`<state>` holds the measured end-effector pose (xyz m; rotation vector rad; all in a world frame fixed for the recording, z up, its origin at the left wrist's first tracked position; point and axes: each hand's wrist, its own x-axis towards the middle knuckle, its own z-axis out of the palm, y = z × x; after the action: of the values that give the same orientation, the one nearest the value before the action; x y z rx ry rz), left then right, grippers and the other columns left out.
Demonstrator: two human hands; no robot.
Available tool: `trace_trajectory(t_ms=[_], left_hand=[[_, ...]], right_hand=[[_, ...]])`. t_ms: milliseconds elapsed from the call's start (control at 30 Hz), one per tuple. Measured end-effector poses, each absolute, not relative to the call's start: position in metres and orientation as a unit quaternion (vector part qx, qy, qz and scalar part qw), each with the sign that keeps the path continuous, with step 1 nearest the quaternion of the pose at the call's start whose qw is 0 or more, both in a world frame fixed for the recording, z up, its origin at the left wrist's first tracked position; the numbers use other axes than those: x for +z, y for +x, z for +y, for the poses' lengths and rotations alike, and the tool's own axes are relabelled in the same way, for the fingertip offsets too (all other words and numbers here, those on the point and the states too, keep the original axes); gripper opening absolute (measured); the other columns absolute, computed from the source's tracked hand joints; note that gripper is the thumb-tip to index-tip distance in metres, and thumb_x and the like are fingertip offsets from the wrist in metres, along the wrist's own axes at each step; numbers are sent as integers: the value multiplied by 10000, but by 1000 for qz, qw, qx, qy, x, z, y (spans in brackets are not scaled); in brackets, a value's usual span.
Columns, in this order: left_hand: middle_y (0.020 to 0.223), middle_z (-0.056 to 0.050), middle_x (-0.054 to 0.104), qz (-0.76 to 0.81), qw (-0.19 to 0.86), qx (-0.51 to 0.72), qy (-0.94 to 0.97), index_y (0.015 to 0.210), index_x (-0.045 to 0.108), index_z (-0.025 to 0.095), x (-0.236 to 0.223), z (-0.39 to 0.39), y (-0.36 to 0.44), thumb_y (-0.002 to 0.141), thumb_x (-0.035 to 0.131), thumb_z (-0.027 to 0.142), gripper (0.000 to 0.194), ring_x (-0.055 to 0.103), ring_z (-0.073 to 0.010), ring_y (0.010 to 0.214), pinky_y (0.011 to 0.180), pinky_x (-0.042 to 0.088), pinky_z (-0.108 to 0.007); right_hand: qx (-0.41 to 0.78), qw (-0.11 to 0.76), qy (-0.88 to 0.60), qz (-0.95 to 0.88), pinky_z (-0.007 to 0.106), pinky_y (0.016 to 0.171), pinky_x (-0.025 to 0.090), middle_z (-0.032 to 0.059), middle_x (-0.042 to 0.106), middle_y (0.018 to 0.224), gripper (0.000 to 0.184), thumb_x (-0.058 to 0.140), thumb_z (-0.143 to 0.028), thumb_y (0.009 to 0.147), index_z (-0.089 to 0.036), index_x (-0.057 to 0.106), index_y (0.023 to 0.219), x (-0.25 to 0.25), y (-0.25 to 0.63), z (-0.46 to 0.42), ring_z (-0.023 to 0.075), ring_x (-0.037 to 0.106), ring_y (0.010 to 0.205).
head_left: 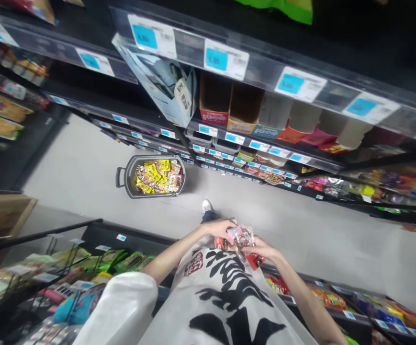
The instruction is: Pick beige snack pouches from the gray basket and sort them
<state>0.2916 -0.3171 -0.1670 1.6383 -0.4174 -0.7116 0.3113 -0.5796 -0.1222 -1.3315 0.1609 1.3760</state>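
Close to my chest, both hands are gathered around a bunch of small snack packets (242,238), clear and red plastic. My left hand (220,228) curls over their left side, its fingers partly hidden among the wrappers. On the right side, my right hand (262,248) grips the bunch, with a red packet end sticking out below its fingers. A grey basket (132,190) with a handle stands on the floor ahead and to the left. Yellow and pale snack packets (153,176) lie heaped inside it.
Ahead runs a dark shelf unit with price labels (225,58) and open cardboard display boxes (213,98). A light blue panel (161,79) juts from it. Packed snack racks (100,261) stand close behind me on both sides. A cardboard box (3,215) is at far left.
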Motion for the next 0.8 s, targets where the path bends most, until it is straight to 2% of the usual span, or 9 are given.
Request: trace_trajectory(t_ms=[133, 200, 267, 333, 400, 467, 567, 733, 800], left_hand=[[885, -44, 816, -136, 699, -358, 604, 1113, 827, 226, -185, -250, 323, 550, 992, 424, 619, 730, -239, 713, 626, 534, -269], [1016, -91, 827, -84, 719, -352, 594, 1245, 787, 225, -208, -220, 348, 662, 933, 455, 644, 774, -271, 845, 698, 582, -290], [1085, -123, 817, -7, 669, -297, 681, 1294, 757, 204, -241, -195, 381, 846, 779, 467, 520, 779, -264, 915, 772, 603, -302], [1230, -164, 774, 82, 577, -219, 783, 1339, 720, 173, -283, -177, 420, 928, 677, 377, 460, 758, -283, 1049, 904, 598, -346], [1443, -204, 652, 137, 505, -174, 834, 1405, 667, 156, -329, -166, 462, 896, 686, 245, 517, 677, -342, 1249, 1045, 551, -430], [1595, -197, 508, 152, 465, -162, 857, 1470, 610, 182, -375, -160, 501, 839, 701, 135, 639, 571, -383, 1389, 1111, 513, -489], [1636, -155, 456, 159, 412, -166, 882, 1497, 579, 252, -435, -162, 545, 835, 660, 48, 697, 480, -381, 1476, 1123, 509, -512], [1598, -177, 493, 167, 358, -180, 901, 1485, 589, 233, -497, -173, 572, 978, 425, 32, 569, 457, -384, 1486, 1093, 497, -579], [1590, -189, 496, 165, 345, -177, 907, 1451, 617, 201, -507, -176, 570, 1006, 381, 50, 526, 490, -379, 1452, 1084, 493, -568]], right_hand=[[582, 533, -614, 26, 374, 820, 596, 61, 784, 959, 375, 884, -416, 738, -197, 799, 1031, -140, 320, -550, 256, 718, 849], [580, 510, -635, 6, 385, 801, 604, 53, 780, 918, 363, 845, -455, 783, -193, 790, 1028, -149, 333, -540, 255, 718, 818], [564, 470, -679, -23, 406, 794, 624, 57, 783, 887, 340, 806, -467, 818, -202, 792, 1030, -164, 353, -531, 268, 732, 800], [497, 420, -756, -73, 450, 893, 636, 83, 805, 1007, 381, 788, -434, 828, -212, 780, 1138, -186, 381, -521, 308, 764, 923], [406, 365, -827, -136, 481, 1024, 606, 105, 788, 1203, 492, 753, -409, 849, -210, 722, 1298, -216, 416, -507, 331, 756, 1107], [349, 307, -865, -190, 468, 1044, 606, 106, 770, 1277, 549, 689, -415, 897, -210, 653, 1406, -249, 453, -488, 315, 756, 1151], [293, 240, -890, -255, 394, 913, 664, 101, 765, 1298, 545, 606, -425, 964, -238, 601, 1475, -292, 505, -453, 280, 801, 1026], [162, 165, -906, -355, 351, 916, 652, 99, 590, 1559, 442, 487, -385, 1047, -246, 660, 1430, -356, 564, -402, 292, 722, 1247], [139, 125, -908, -376, 367, 929, 647, 84, 552, 1597, 446, 482, -376, 1051, -267, 646, 1452, -382, 580, -389, 295, 725, 1238]])
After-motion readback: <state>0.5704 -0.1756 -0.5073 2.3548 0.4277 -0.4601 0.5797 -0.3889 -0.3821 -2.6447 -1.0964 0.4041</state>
